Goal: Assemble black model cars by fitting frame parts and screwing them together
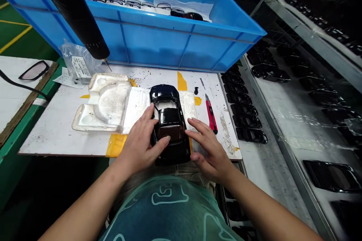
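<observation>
A glossy black model car body (169,117) lies at the front of the white work board, its rear end toward me. My left hand (143,138) grips it loosely from the left, with the fingers along its side and the thumb over the rear window. Beside the car's right flank is my right hand (207,147), its fingers spread; the fingertips are at the edge, and I cannot tell whether they touch. Under the car, a white foam pad (138,106) shows on both sides. A red utility knife (210,115) rests to the right.
A white foam block (109,103) sits left of the car. Behind stands a blue crate (158,45) holding clear parts. A black electric screwdriver (85,19) hangs at upper left, near a plastic bag (76,62). Several black car bodies (247,120) line the shelf to the right.
</observation>
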The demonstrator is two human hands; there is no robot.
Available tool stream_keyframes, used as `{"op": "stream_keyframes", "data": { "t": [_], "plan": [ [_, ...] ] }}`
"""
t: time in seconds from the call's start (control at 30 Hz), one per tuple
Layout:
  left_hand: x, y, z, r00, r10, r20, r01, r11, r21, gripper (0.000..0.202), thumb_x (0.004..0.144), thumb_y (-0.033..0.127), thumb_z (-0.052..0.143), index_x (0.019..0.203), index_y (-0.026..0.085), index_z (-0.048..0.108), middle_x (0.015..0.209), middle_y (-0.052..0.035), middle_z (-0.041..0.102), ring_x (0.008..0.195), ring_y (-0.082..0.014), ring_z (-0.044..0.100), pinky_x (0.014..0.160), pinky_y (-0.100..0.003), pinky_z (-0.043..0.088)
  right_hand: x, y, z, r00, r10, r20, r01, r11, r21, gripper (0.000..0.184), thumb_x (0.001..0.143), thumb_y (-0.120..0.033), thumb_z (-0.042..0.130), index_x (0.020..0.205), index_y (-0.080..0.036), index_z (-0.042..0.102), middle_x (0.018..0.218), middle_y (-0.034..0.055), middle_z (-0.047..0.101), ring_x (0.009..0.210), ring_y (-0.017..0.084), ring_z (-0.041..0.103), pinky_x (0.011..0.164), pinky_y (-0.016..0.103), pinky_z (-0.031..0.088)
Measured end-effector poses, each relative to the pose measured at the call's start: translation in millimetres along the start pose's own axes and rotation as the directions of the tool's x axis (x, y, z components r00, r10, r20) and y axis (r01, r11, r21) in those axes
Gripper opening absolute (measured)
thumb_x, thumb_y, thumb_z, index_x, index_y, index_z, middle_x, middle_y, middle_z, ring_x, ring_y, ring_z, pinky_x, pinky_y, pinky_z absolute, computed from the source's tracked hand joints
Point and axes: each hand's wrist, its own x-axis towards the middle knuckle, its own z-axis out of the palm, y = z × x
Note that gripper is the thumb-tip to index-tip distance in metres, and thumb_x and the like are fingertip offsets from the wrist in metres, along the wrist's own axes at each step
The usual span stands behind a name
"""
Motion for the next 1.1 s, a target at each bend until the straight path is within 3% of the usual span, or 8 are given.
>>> {"op": "stream_keyframes", "data": {
  "t": [0.17, 0.37, 0.5, 0.63, 0.7, 0.8, 0.87, 1.1],
  "plan": [
    [6.8, 9.8, 3.2, 0.983, -0.173, -0.063, 0.161, 0.974, -0.161, 0.027, 0.091, 0.039, 0.058, 0.106, 0.017, 0.051, 0.157, -0.0202, 0.03, 0.146, -0.0299, 0.032, 0.116, -0.054, 0.034, 13.7, 3.8, 11.5, 0.96, 0.274, -0.05, -0.263, 0.952, 0.153, 0.048, 0.101, -0.053, 0.045, 0.136, -0.021, 0.051, 0.153, 0.0167, 0.034, 0.143, 0.03, 0.03, 0.114, 0.059, 0.031],
    [19.7, 28.9, -0.2, 0.961, -0.248, -0.12, 0.206, 0.936, -0.285, 0.019, 0.094, 0.038, 0.052, 0.095, 0.018, 0.053, 0.155, -0.0165, 0.032, 0.145, -0.0264, 0.034, 0.117, -0.049, 0.035, 40.4, 2.1, 9.0, 0.976, 0.215, -0.025, -0.207, 0.96, 0.189, 0.055, 0.101, -0.062, 0.035, 0.127, -0.017, 0.054, 0.159, 0.0177, 0.022, 0.149, 0.03, 0.014, 0.118, 0.061, 0.021],
    [26.3, 56.1, -26.7, 0.954, -0.273, -0.125, 0.204, 0.893, -0.401, 0.022, 0.098, 0.038, 0.046, 0.093, 0.019, 0.057, 0.153, -0.0115, 0.039, 0.142, -0.0254, 0.041, 0.115, -0.046, 0.04, 46.5, -31.3, -17.5, 0.975, 0.216, -0.042, -0.194, 0.935, 0.297, 0.053, 0.103, -0.059, 0.031, 0.127, -0.017, 0.053, 0.16, 0.0152, 0.019, 0.149, 0.026, 0.015, 0.119, 0.054, 0.023],
    [30.1, 85.2, -58.1, 0.938, -0.344, -0.046, 0.22, 0.693, -0.687, 0.025, 0.096, 0.038, 0.049, 0.09, 0.021, 0.066, 0.153, -0.0027, 0.04, 0.146, -0.0242, 0.032, 0.12, -0.043, 0.033, 46.9, -73.7, -42.1, 0.944, 0.315, -0.102, -0.246, 0.874, 0.42, 0.064, 0.101, -0.066, 0.022, 0.129, -0.02, 0.057, 0.161, 0.0084, 0.021, 0.149, 0.026, 0.014, 0.12, 0.05, 0.026],
    [31.6, 94.9, -70.8, 0.931, -0.365, 0.006, 0.238, 0.595, -0.768, 0.024, 0.096, 0.038, 0.051, 0.096, 0.024, 0.07, 0.152, 0.0003, 0.042, 0.146, -0.0236, 0.032, 0.122, -0.042, 0.027, 51.1, -92.4, -51.9, 0.902, 0.425, -0.075, -0.305, 0.75, 0.587, 0.069, 0.099, -0.069, 0.017, 0.128, -0.022, 0.059, 0.159, 0.006, 0.026, 0.148, 0.026, 0.018, 0.119, 0.049, 0.028],
    [33.0, 103.1, -85.3, 0.939, -0.34, 0.047, 0.227, 0.512, -0.828, 0.024, 0.096, 0.04, 0.055, 0.103, 0.026, 0.073, 0.153, 0.0031, 0.042, 0.146, -0.0238, 0.031, 0.122, -0.036, 0.024, 63.6, -117.0, -65.8, 0.812, 0.579, 0.075, -0.359, 0.394, 0.846, 0.067, 0.096, -0.075, 0.027, 0.122, -0.026, 0.065, 0.152, 0.0029, 0.041, 0.146, 0.026, 0.025, 0.118, 0.044, 0.032],
    [32.9, 106.6, -92.1, 0.944, -0.326, 0.051, 0.218, 0.501, -0.837, 0.026, 0.096, 0.04, 0.055, 0.111, 0.029, 0.073, 0.15, 0.0031, 0.047, 0.147, -0.0229, 0.03, 0.121, -0.033, 0.024, 72.4, -130.4, -73.7, 0.807, 0.56, 0.188, -0.354, 0.205, 0.912, 0.061, 0.092, -0.075, 0.039, 0.114, -0.027, 0.069, 0.14, 0.0029, 0.055, 0.142, 0.026, 0.035, 0.115, 0.041, 0.037],
    [28.9, 121.6, -102.5, 0.895, -0.446, 0.001, 0.223, 0.444, -0.868, 0.031, 0.096, 0.037, 0.054, 0.12, 0.025, 0.069, 0.137, 0.0008, 0.061, 0.131, -0.0193, 0.052, 0.104, -0.021, 0.042, 78.8, -153.7, -81.6, 0.878, 0.381, 0.292, -0.322, 0.016, 0.947, 0.043, 0.097, -0.057, 0.046, 0.108, -0.025, 0.073, 0.103, 0.004, 0.074, 0.116, 0.024, 0.063, 0.097, 0.033, 0.054]
  ]
}}
